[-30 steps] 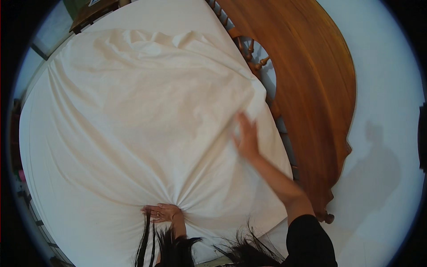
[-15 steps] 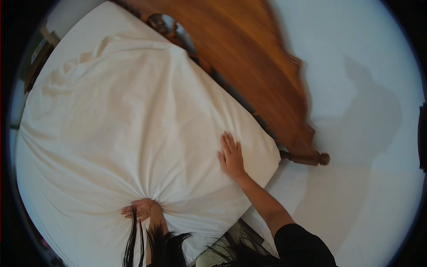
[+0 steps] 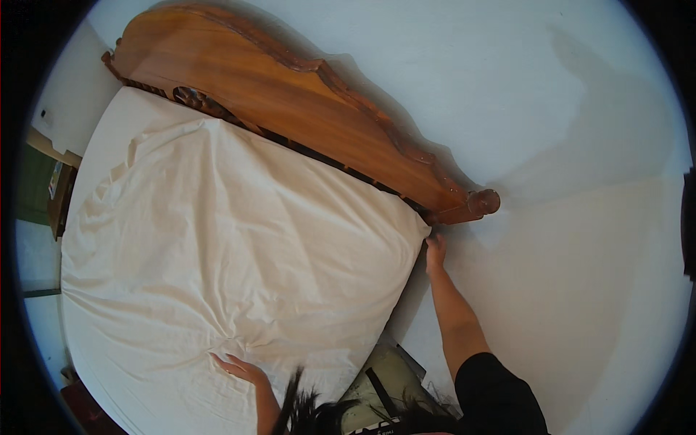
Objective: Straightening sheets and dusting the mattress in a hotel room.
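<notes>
A cream bed sheet [image 3: 167, 210] covers the wide mattress, wrinkled along the far left and creased toward the near middle. My left hand [image 3: 239, 368] lies open at the near part of the sheet, its fingers stretched out beside a gathered patch. At the right corner by the headboard, my right hand [image 3: 436, 255] is closed on the sheet's edge, with some of its fingers hidden at the mattress side.
A carved wooden headboard [image 3: 261, 80] runs along the bed's far side, ending in a rounded post [image 3: 484, 203] near my right hand. A white wall [image 3: 565, 239] stands to the right. A greenish item with a dark strap [image 3: 377, 384] is beside the bed, below me.
My right hand has moved off the sheet's top to the corner by the headboard post. My left hand has come off the deep pinch-like crease, which is now looser. The view has shifted.
</notes>
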A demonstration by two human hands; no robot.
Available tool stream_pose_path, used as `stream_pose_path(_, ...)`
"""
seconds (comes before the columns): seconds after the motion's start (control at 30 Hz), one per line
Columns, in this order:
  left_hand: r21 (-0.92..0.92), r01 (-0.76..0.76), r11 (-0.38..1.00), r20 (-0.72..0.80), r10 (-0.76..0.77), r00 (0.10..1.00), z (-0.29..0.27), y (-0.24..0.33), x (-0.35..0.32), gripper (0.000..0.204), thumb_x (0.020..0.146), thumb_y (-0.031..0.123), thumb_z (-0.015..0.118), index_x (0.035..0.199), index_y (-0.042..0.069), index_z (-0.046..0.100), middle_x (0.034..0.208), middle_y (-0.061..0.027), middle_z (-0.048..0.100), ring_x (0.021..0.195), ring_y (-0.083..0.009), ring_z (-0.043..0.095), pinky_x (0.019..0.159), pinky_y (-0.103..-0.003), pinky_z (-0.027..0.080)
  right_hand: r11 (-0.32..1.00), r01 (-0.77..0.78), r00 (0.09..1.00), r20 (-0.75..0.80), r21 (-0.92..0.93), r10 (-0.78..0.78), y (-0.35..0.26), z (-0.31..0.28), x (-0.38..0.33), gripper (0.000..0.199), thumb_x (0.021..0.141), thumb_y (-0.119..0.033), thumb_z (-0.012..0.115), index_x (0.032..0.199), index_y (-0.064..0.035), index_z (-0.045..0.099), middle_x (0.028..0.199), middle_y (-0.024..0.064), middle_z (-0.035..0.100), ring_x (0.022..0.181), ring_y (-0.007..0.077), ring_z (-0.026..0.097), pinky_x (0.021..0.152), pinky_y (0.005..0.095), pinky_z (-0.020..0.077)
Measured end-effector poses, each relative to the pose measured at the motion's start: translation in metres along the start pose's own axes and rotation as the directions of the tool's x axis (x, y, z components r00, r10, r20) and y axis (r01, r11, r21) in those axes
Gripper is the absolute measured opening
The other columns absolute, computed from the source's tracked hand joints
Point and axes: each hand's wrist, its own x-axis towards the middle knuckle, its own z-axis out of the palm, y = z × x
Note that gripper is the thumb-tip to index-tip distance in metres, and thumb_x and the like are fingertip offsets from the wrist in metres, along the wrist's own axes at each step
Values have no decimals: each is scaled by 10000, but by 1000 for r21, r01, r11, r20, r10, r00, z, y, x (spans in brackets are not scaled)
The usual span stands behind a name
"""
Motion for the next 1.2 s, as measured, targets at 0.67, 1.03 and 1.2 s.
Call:
stream_pose_path(0.67,221,115,969,855,-249,455,-23,64,-146,211,907,192,459,1002,16,527,904,-123,590,830,-255,562,734,-379,435,908,243,710,700,-342,74,35,7,92,360,856,-290,422,849,31,583,743,112,597,689,245,564,708,353,434)
stream_pose_path(1.03,-48,379,924,894,-130,430,-66,43,-189,214,905,201,478,898,18,589,696,-78,596,606,-159,553,575,-282,443,555,560,829,401,-615,-391,13,-27,78,300,783,-248,474,765,21,604,758,238,605,779,398,596,679,454,442)
stream_pose_path(1.2,94,497,863,943,-237,234,-103,-24,-240,338,900,327,449,909,21,591,769,-70,618,659,-183,572,616,-304,455,424,479,878,418,-769,-233,32,-14,61,385,814,-344,514,948,14,562,955,229,599,908,387,574,774,469,439)
